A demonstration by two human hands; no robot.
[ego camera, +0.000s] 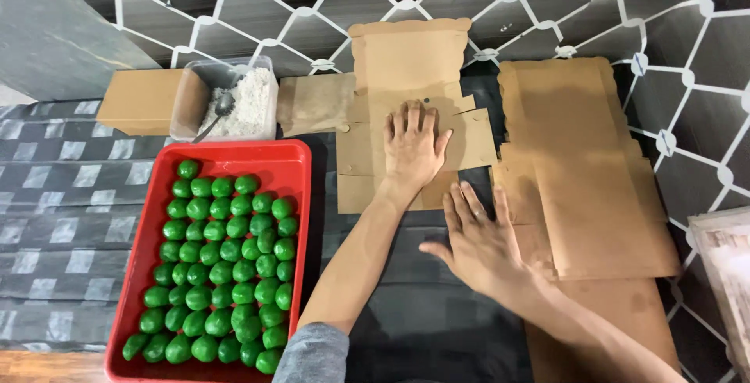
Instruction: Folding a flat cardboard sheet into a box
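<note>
My left hand (412,147) lies flat, fingers spread, on an unfolded brown cardboard box blank (406,63) in the middle of the dark mat. My right hand (478,244) rests palm down on the mat just below that blank, touching the left edge of a stack of flat cardboard blanks (582,172) on the right. Neither hand holds anything. A red tray (291,160) filled with several rows of green balls (223,270) sits to the left of my left forearm.
A clear tub of white powder (250,102) with a spoon (219,110) stands behind the tray. A closed brown box (141,100) lies to its left. A wall with a white lattice pattern rises behind. Another pale stack (726,266) sits at the right edge.
</note>
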